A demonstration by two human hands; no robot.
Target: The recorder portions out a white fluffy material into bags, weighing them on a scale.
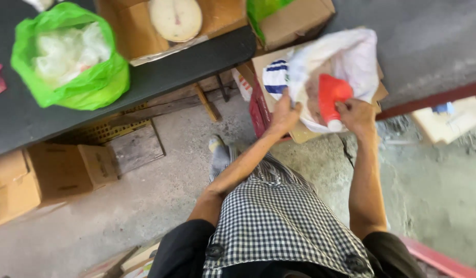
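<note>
Over the cardboard box [299, 131], both hands — left [284, 116], right [356, 116] — grip a white plastic bag [351, 56].

- Left hand [284, 114] grips the white plastic bag [346, 56]; right hand [356, 116] at the red bottle [331, 98] inside it.
- Beyond my hands: the bag fills the cardboard box [263, 67].
- Left of left hand: black tabletop [196, 59] edge, wooden strut [207, 103] beneath.
- Below the hands: bare concrete floor [171, 170], passable.
- Right of right hand: red rail [433, 98] blocks.
</note>
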